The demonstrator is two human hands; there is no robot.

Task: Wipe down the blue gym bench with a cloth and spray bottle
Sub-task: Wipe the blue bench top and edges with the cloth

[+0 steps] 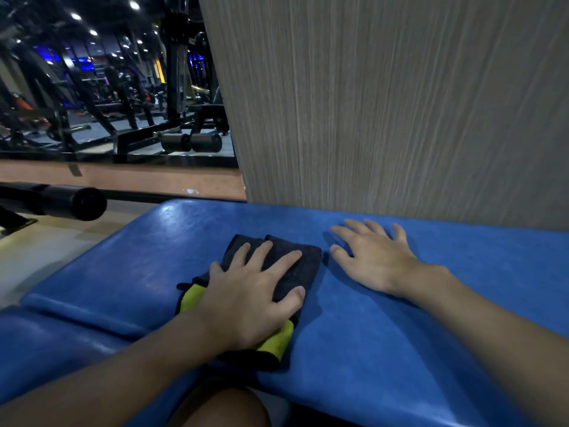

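Though half hidden under flat left hand (246,300), cloth (297,261), perhaps yellow-lined; right hand (374,257) spread.

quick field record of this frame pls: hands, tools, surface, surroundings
left hand: flat on the cloth, fingers straight, pressing it to the bench
right hand: flat on bare bench, fingers spread, holds nothing
cloth: dark grey with yellow edging, folded, lying on the bench under the left hand
bench: blue padded top, far edge against the wall panel
spray bottle: not in view
wall panel: grey wood grain, right behind the bench
roller pad: black, left of the bench
background: gym machines, dim
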